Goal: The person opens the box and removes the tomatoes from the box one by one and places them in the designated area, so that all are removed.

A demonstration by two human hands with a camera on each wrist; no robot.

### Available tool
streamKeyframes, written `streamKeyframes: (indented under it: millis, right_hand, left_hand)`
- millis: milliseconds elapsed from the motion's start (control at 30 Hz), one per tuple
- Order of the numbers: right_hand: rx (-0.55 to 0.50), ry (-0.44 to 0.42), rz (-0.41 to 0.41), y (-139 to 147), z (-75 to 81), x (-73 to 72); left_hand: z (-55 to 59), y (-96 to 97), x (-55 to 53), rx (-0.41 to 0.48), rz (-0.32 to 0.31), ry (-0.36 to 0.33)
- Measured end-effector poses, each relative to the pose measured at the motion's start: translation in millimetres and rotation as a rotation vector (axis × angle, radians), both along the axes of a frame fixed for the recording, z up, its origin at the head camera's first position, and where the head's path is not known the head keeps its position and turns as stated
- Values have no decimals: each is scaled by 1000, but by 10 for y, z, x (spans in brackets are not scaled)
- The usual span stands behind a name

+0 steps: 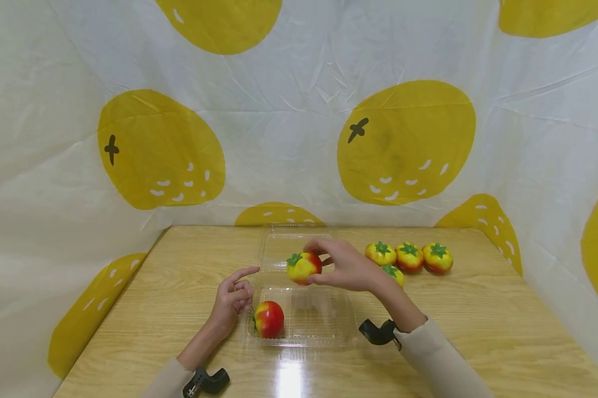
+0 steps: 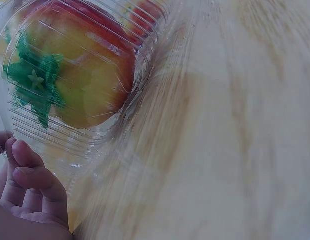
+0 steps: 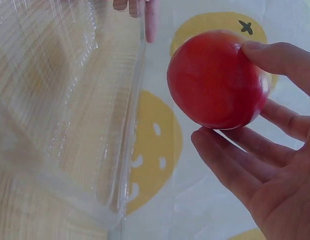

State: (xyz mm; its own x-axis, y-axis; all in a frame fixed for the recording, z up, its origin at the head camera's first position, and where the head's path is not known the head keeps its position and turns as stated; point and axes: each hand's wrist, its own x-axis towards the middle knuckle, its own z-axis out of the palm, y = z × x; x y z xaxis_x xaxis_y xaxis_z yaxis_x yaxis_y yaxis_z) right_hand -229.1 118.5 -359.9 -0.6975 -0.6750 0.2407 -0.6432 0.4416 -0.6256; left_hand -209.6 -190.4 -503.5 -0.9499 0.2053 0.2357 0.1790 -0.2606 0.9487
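Observation:
My right hand (image 1: 346, 265) grips a red-and-yellow toy tomato (image 1: 301, 268) between thumb and fingers, above the clear plastic container (image 1: 324, 341). In the right wrist view its smooth red side (image 3: 214, 82) faces the camera. A second toy tomato (image 1: 269, 319) lies in the container's left front corner; its green fabric leaves (image 2: 35, 75) show through the ridged plastic in the left wrist view. At the container's left edge, my left hand (image 1: 229, 301) holds the rim with curled fingers, its index finger stretched out to the right. The left thumb is mostly hidden.
Several more toy tomatoes (image 1: 409, 257) sit together on the wooden table (image 1: 478, 326), right of the container. The container's lid (image 1: 274, 246) is folded back towards the rear. A white curtain (image 1: 284, 138) with yellow fruit prints hangs behind the table and along its sides.

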Motion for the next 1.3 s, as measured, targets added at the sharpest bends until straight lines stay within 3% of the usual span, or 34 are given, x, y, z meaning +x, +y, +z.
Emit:
streamKeyframes:
  millis: [300,733,1300]
  right_hand:
    - [-95,-31,-54,169,-60,47]
    - [-153,-74,-125,392,-132,111]
    - [-152,-69,-149,823,-161,60]
  left_hand:
    - [1,-9,-3,0,-16,11]
    - [-26,-23,-22,6,-21,35]
    - [-36,-18,-35,16,-16,23]
